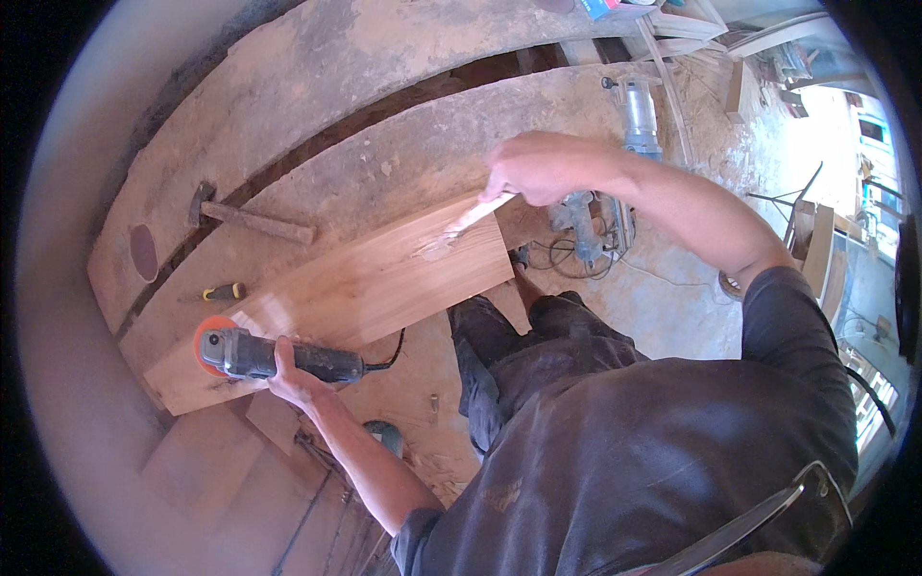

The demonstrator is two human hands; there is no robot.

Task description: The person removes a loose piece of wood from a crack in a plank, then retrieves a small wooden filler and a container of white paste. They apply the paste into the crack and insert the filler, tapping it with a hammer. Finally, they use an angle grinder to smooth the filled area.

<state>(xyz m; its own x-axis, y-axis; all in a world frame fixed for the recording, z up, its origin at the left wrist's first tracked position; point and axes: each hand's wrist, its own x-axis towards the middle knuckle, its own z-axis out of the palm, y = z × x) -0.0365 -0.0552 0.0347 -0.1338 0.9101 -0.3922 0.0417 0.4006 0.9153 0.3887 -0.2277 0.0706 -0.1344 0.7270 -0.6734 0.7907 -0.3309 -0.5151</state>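
My left hand grips a dark angle grinder with an orange sanding disc, resting on the near left end of a light wooden board. The board lies across a dusty workbench. My right hand reaches over the board's far right corner and holds a thin pale strip against a rough, splintered patch there. My dark trousers and shirt fill the lower right.
A hammer lies on the bench beyond the board, with a yellow-and-black screwdriver and a brown sanding disc to its left. A grey power tool and another with a coiled cord sit right of the bench. Wood offcuts lie on the floor.
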